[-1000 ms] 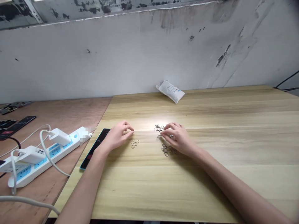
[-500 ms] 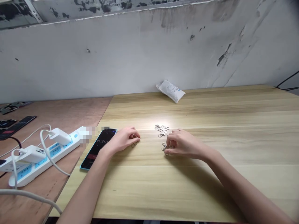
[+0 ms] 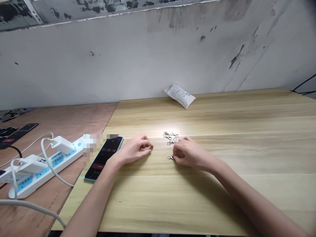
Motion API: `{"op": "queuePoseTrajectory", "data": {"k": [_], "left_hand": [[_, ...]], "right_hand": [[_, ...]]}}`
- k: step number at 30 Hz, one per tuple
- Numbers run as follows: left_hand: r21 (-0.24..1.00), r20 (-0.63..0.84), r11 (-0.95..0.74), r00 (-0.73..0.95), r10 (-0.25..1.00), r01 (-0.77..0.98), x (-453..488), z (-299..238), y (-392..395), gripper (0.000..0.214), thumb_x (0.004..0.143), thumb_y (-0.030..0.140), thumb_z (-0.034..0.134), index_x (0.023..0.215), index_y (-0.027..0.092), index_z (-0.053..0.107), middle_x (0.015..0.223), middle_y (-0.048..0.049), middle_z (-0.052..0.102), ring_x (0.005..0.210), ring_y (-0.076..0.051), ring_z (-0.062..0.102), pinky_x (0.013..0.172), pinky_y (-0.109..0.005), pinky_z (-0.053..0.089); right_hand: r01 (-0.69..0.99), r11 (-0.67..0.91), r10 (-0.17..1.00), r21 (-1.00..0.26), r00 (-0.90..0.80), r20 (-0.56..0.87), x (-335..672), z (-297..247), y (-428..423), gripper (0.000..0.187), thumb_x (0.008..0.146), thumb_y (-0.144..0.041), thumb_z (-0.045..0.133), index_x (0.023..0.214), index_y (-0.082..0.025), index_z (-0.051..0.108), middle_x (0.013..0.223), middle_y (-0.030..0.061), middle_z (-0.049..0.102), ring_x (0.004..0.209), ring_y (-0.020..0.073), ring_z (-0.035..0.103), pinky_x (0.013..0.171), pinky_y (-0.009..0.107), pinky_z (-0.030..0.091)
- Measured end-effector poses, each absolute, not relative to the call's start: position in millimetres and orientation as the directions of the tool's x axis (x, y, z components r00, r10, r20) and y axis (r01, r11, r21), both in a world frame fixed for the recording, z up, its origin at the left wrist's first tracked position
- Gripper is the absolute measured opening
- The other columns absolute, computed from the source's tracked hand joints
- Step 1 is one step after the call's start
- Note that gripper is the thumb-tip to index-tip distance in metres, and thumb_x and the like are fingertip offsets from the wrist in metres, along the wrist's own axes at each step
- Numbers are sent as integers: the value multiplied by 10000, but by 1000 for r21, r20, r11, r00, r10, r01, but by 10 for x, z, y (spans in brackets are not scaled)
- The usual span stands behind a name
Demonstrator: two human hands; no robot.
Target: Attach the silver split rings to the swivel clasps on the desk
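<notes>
Clasp (image 3: pixel 170 157) now pinched by R hand (image 3: pixel 189 153); L hand (image 3: pixel 134 150) slid onto rings (image 3: pixel 141 150).

Both forearms bare, stretched forward, converging toward centre. Left hand (image 3: pixel 135 150) palm down, fingers (image 3: pixel 147 150) curled in, thumb and index tips pinched together. Right hand (image 3: pixel 191 153) palm down, knuckles up, its fingers curled toward the left, tips closed in a pinch. Hands near each other, not touching.
</notes>
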State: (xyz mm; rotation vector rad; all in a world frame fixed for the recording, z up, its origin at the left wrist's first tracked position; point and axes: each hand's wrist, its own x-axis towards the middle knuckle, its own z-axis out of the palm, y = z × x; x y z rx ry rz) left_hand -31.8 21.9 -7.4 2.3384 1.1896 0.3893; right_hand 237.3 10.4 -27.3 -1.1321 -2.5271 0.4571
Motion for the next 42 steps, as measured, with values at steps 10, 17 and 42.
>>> {"op": "queuePoseTrajectory", "data": {"k": [10, 17, 42], "left_hand": [[458, 159, -587, 588, 793, 668, -267, -168, 261, 164, 921, 227, 532, 850, 200, 677, 922, -37, 674, 853, -169, 609, 745, -291, 460], [580, 219, -546, 529, 820, 605, -112, -242, 223, 60, 833, 176, 653, 780, 190, 679, 817, -12, 713, 781, -153, 630, 734, -283, 488], [670, 365, -565, 448, 816, 481, 20, -237, 189, 59, 805, 229, 716, 750, 210, 708, 1129, -63, 694, 1154, -230, 574, 1010, -454, 450]], "right_hand": [[606, 694, 717, -389, -633, 293, 2359, -335, 140, 147, 790, -141, 605, 662, -195, 556, 634, -37, 612, 594, 109, 505, 858, 339, 359], [569, 726, 687, -386, -601, 408, 2340, -354, 145, 108, 875, -185, 595, 769, -195, 613, 676, -20, 638, 629, 120, 542, 880, 349, 363], [554, 692, 715, -463, -440, 542, 2249, -401, 124, 89, 907, -225, 598, 848, -231, 664, 1194, 85, 631, 1106, 245, 566, 921, 444, 422]]}}
